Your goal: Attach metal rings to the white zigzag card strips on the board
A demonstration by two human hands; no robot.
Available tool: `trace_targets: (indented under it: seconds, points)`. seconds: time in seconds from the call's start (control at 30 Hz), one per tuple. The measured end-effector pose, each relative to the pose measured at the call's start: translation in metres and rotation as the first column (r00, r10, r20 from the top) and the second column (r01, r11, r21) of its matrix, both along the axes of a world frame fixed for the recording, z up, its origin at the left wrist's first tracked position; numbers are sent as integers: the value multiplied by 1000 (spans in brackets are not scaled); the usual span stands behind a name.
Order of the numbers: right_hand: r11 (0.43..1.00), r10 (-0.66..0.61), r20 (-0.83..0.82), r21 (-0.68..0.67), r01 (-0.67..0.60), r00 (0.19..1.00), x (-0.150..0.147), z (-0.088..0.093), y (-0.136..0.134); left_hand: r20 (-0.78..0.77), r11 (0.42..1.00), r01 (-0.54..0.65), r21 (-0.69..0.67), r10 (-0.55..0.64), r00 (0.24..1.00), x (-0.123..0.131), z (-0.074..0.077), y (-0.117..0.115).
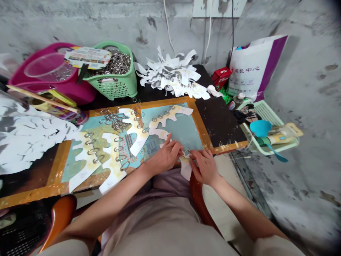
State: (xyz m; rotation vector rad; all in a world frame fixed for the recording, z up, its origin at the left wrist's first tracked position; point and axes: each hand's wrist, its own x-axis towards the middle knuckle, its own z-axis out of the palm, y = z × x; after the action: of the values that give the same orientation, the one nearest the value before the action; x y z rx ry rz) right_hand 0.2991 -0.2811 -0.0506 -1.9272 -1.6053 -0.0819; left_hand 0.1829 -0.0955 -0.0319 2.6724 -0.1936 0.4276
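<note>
At the table's front edge my left hand [169,153] is closed on a white, notched paper strip [185,170] whose lower end hangs down between my hands. The fingertips of my right hand [205,165] pinch at a metal ring [187,153] on this strip. My fingers hide much of the strip's upper part. Just beyond my left hand lies another strip with rings [170,115], next to a second ringed strip [135,129]. Two more ringed strips [114,160] lie to the left. A loose pile of metal rings [115,120] sits behind them.
A green basket [117,87] full of rings and a magenta basket [80,94] stand at the back left. White paper strips are heaped at the back [178,76] and far left [32,138]. On the right are a pale green basket [282,147] and a paper bag [247,76].
</note>
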Motion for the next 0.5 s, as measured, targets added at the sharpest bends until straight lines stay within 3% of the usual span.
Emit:
trace_targets:
  seconds: [0.27,0.5]
  points:
    - [997,-23,62,-67,27,998,-4,1,3,-27,999,42,18,-41,999,-3,7,0]
    - [995,-66,3,-73,67,998,-2,2,8,-7,992,44,117,-43,999,6,5,2]
